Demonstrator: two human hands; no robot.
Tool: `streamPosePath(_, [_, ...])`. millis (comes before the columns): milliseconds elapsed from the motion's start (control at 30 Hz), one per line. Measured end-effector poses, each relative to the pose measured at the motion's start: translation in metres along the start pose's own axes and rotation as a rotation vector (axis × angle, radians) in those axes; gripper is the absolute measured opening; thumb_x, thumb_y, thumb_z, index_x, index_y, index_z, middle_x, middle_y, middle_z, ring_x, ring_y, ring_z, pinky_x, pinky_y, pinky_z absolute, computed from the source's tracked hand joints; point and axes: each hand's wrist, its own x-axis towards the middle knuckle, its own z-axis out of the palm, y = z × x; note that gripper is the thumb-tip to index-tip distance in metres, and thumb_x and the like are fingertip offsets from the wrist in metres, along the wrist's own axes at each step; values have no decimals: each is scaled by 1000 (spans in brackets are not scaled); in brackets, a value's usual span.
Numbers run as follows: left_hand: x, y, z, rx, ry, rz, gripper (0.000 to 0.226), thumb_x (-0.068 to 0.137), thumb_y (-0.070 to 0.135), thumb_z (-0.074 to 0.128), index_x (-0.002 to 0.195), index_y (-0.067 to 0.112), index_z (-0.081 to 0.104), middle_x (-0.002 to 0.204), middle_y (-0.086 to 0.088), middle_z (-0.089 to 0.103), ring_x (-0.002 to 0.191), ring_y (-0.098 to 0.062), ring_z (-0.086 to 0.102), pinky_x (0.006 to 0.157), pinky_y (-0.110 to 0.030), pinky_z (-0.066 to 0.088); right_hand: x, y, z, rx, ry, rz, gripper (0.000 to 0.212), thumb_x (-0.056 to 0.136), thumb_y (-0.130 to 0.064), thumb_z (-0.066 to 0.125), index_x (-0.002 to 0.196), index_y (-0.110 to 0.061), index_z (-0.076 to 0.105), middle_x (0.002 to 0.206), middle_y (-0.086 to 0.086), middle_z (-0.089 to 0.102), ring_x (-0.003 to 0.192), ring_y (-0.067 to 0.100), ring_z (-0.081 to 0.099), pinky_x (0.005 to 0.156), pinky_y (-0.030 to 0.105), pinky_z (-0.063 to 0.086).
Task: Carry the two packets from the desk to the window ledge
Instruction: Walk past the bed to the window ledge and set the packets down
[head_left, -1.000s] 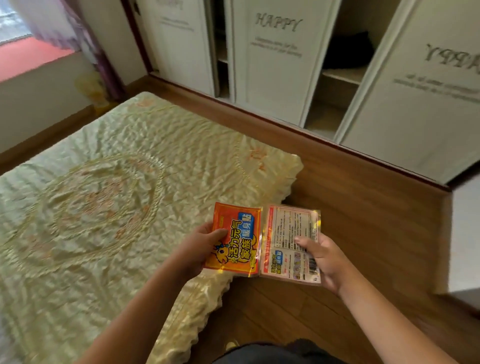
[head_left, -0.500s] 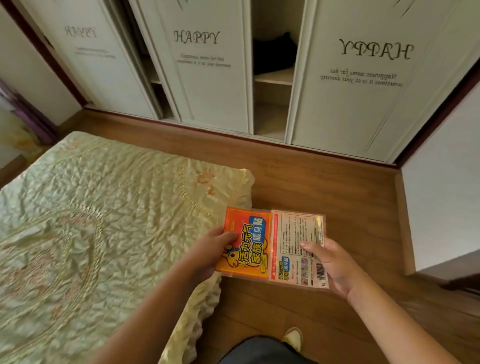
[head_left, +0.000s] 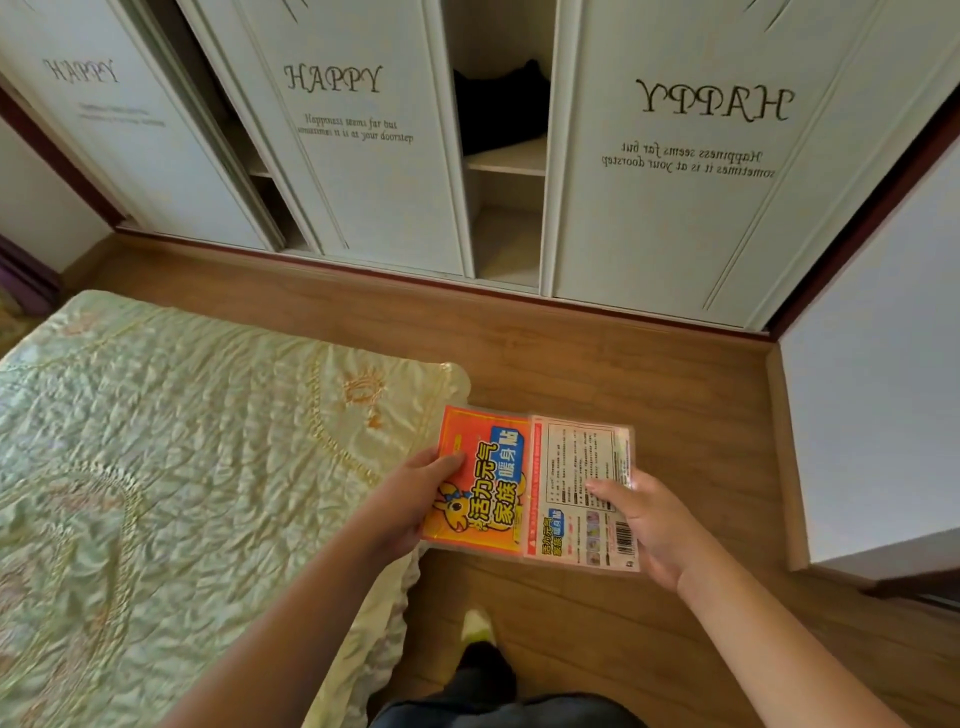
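Observation:
I hold two flat packets side by side in front of me, above the wooden floor. The orange packet (head_left: 485, 480) with a cartoon figure and blue label faces up, and my left hand (head_left: 410, 501) grips its left edge. The pale packet (head_left: 582, 483) shows its printed back with a barcode, and my right hand (head_left: 652, 525) grips its right edge. The inner edges of the two packets overlap slightly. No desk or window ledge is in view.
A bed with a crinkled yellow quilt (head_left: 182, 467) fills the left. White wardrobe doors (head_left: 675, 208) marked HAPPY stand ahead, with an open shelf gap (head_left: 506, 161). A white wall corner (head_left: 878, 415) stands at right. My foot (head_left: 478, 629) is on the wooden floor (head_left: 597, 353).
The view has swung right: the window and curtain left the frame, the wardrobe now fills the top. Both hands keep the packets held the same way.

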Motion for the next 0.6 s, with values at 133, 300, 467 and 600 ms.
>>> streamPosePath(133, [43, 26, -5, -15, -15, -7, 19, 103, 20, 52, 110, 13, 67, 90, -13, 82, 73, -27, 79, 54, -36, 63, 39, -27, -1, -23, 23, -7, 23, 97, -19, 61, 119, -17, 64, 104, 6, 81, 92, 25, 79, 62, 35, 64])
streamPosePath(300, [104, 78, -19, -53, -40, 18, 21, 102, 20, 51, 114, 10, 65, 91, -14, 81, 76, -28, 79, 61, -40, 65, 100, -79, 15, -56, 53, -19, 24, 97, -18, 61, 120, -17, 62, 104, 7, 81, 92, 25, 79, 63, 37, 64])
streamPosePath(467, [152, 136, -35, -59, -72, 44, 21, 102, 20, 52, 116, 11, 66, 95, -15, 81, 79, -30, 79, 60, -39, 64, 153, -130, 29, -97, 75, -51, 24, 96, -21, 62, 120, -19, 62, 103, 4, 81, 92, 23, 79, 63, 35, 64])
streamPosePath(600, [182, 173, -42, -43, -91, 71, 22, 102, 20, 53, 117, 12, 65, 97, -16, 81, 81, -30, 79, 61, -39, 64, 186, -157, 32, -102, 100, -59, 23, 95, -21, 63, 118, -20, 61, 100, 2, 82, 88, 21, 79, 60, 34, 63])
